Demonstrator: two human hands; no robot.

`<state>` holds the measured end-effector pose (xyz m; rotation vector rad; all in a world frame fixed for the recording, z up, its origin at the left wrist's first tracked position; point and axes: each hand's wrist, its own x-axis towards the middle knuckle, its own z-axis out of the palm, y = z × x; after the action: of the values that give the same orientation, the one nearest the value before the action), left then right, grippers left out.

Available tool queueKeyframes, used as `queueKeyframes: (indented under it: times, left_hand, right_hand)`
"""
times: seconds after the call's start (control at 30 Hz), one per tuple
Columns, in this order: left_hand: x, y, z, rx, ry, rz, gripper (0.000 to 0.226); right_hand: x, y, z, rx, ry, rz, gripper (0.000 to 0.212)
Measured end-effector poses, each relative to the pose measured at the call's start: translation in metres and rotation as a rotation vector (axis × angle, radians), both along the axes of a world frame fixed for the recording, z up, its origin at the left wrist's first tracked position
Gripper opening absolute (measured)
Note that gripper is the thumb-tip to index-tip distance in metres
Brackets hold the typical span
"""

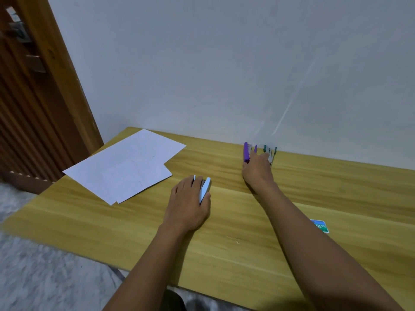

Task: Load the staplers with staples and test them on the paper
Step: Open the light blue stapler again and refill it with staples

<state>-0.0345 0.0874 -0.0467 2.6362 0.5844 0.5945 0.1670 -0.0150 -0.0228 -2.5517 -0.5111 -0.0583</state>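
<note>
The left hand point(187, 204) wraps the light-blue stapler point(204, 189). The right hand point(258, 170) spreads open over the far staplers point(247, 152); pick one only.

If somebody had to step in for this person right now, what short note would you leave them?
Left hand: closed around the light blue stapler, resting on the wooden table.
Right hand: reaching to the purple stapler and green stapler by the wall; grip unclear.
Paper sheets: far left of the table. Staple box: right, near the forearm.
Done: cannot tell if any stapler is loaded; no staples visible on the paper.
Left: load each stapler and test it.
</note>
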Motion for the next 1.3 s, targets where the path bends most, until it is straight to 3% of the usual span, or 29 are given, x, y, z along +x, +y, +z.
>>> queueKeyframes:
  times: [0.1,0.17,0.23,0.3,0.4,0.53,0.63,0.73,0.83,0.97,1.17,1.3]
  left_hand:
    - [-0.002,0.002,0.002,-0.023,-0.017,-0.065,0.052]
    - [-0.004,0.002,0.004,-0.097,-0.049,-0.126,0.058]
    - [-0.009,0.000,0.007,-0.194,-0.104,-0.165,0.063]
    - [-0.014,-0.004,0.011,-0.248,-0.162,-0.189,0.062]
    - [-0.018,-0.012,0.014,-0.235,-0.242,-0.219,0.060]
    - [-0.024,-0.021,0.012,-0.215,-0.300,-0.203,0.067]
    - [-0.031,-0.033,0.023,-0.467,-0.320,-0.217,0.072]
    - [-0.030,-0.041,0.042,-0.774,-0.379,-0.192,0.039]
    - [-0.029,-0.046,0.058,-0.791,-0.456,-0.121,0.013]
    - [-0.032,-0.054,0.071,-0.828,-0.491,-0.090,0.020]
    - [-0.033,-0.061,0.078,-1.036,-0.556,-0.129,0.023]
    - [-0.031,-0.062,0.080,-1.212,-0.571,-0.037,0.027]
  right_hand:
    - [-0.025,-0.004,0.007,0.067,-0.058,0.025,0.042]
    - [-0.045,-0.006,0.013,0.102,0.009,0.092,0.036]
    - [-0.067,-0.007,0.020,0.218,0.246,0.206,0.034]
    - [-0.088,-0.007,0.027,0.369,0.535,0.298,0.045]
    - [-0.111,-0.010,0.034,0.475,0.683,0.372,0.040]
    - [-0.127,-0.019,0.042,0.575,0.643,0.371,0.030]
    - [-0.132,-0.028,0.047,0.624,0.561,0.436,0.019]
    - [-0.137,-0.038,0.052,0.623,0.430,0.444,0.018]
    - [-0.142,-0.045,0.054,0.644,0.373,0.442,0.019]
    - [-0.144,-0.051,0.054,0.753,0.382,0.340,0.016]
    - [-0.145,-0.061,0.054,0.933,0.467,0.275,0.020]
    - [-0.150,-0.063,0.053,1.016,0.422,0.241,0.016]
